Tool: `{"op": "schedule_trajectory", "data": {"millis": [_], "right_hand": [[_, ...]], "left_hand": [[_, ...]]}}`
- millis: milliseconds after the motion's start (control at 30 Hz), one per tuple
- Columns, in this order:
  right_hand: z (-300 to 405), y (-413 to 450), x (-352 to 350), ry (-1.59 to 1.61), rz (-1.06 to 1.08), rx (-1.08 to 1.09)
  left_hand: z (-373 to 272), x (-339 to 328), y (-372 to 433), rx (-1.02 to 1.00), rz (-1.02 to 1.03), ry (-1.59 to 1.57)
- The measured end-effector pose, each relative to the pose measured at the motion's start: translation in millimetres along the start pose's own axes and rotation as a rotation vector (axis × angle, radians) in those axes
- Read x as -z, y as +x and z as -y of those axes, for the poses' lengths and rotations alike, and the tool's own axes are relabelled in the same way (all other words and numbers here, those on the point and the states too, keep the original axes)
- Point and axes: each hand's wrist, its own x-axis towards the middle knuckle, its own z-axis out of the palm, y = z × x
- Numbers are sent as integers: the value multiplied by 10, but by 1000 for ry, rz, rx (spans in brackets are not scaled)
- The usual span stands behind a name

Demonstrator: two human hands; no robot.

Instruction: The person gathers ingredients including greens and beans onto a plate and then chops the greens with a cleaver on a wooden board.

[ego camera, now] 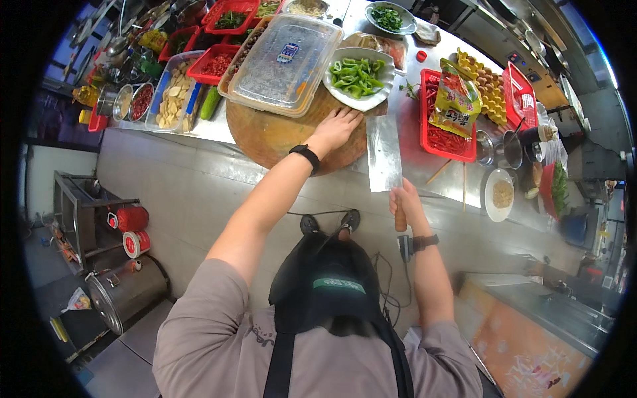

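Note:
My right hand (409,203) grips the wooden handle of a cleaver (384,151). Its broad steel blade points away from me, just right of a round wooden chopping board (268,132). Palm down, my left hand (337,130) lies on the board with fingers extended, tips close to the rim of a white dish (367,103); whether they touch it I cannot tell. Sliced green peppers (357,75) fill that dish. Left of it, a lidded clear plastic container (281,64) covers the back part of the board.
To the right, a red basket (425,134) holds red chillies under a yellow packet (455,102), near eggs (488,82) in yellow trays. Leftward stand a cucumber (210,103), a tub of sliced pale vegetable (174,94) and red baskets. A cable (390,283) lies on the floor by my feet.

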Motion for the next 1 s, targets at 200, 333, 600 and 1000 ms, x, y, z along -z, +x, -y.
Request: {"op": "schedule_trajectory", "data": {"millis": [200, 333, 600, 1000], "right_hand": [[-10, 4, 59, 22, 25, -7], [-13, -7, 5, -12, 96, -1], [-120, 123, -451, -86, 118, -34], [-190, 281, -843, -176, 159, -38]], "left_hand": [[286, 147, -302, -29, 15, 70], [389, 354, -894, 12, 38, -130], [249, 454, -1310, 479, -298, -185], [293, 295, -1242, 468, -386, -294]]}}
